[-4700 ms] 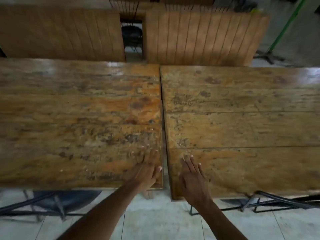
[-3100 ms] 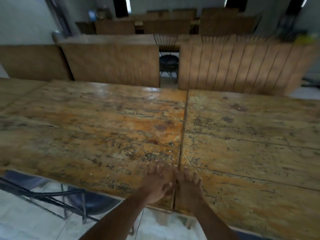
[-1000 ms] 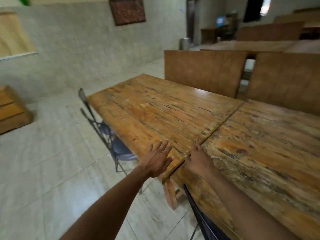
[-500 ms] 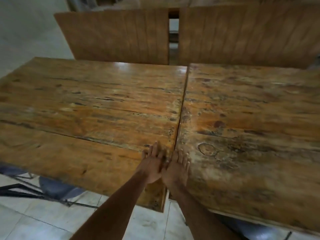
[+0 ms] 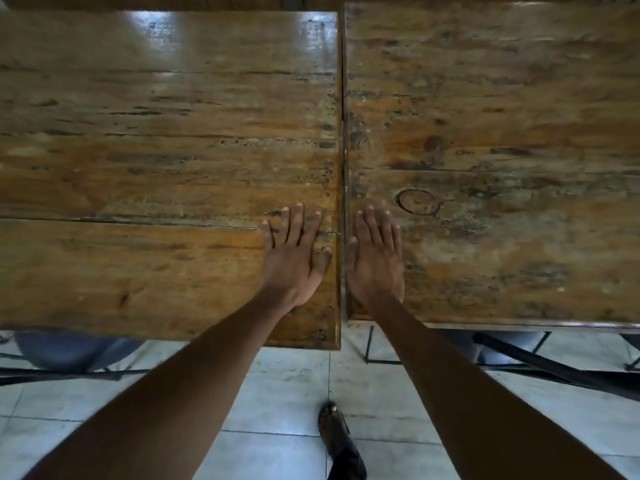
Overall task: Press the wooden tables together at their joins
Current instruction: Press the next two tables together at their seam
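Two worn wooden tables stand side by side, the left table (image 5: 156, 168) and the right table (image 5: 502, 150). A thin dark join (image 5: 343, 133) runs between them from the far edge to the near edge. My left hand (image 5: 294, 258) lies flat, palm down, on the left table just beside the join. My right hand (image 5: 375, 258) lies flat on the right table on the other side of the join. Both hands hold nothing and their fingers are slightly spread. The left table's near edge sits a little closer to me than the right table's.
Grey tiled floor (image 5: 277, 393) lies below the tables' near edges. A blue folding chair (image 5: 69, 351) is tucked under the left table, and black metal chair frames (image 5: 554, 368) show under the right one. My dark shoe (image 5: 339, 441) stands on the floor below the join.
My view has tilted down to look straight over the join. My hands, which were touching each other at the join, now lie apart, one on each table.
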### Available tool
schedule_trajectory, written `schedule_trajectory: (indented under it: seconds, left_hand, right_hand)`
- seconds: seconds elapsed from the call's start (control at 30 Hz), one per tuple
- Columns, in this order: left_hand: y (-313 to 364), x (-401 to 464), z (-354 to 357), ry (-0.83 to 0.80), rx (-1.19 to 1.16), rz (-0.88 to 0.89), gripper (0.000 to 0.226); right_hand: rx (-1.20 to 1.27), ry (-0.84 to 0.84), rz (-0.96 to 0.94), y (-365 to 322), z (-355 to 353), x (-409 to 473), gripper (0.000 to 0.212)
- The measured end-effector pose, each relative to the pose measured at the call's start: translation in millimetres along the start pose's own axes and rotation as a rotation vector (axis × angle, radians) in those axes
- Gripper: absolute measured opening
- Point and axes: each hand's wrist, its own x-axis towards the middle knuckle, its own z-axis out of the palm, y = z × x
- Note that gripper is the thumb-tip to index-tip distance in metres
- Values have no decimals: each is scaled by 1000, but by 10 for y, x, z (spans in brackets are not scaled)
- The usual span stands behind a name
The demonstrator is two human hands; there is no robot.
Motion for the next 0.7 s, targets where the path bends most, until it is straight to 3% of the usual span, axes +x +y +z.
schedule_trajectory:
  seconds: [0.7]
  left_hand:
    - [-51, 416, -12, -1, 2, 17, 67]
  right_hand:
    - [-13, 2, -7, -24, 38, 31, 53]
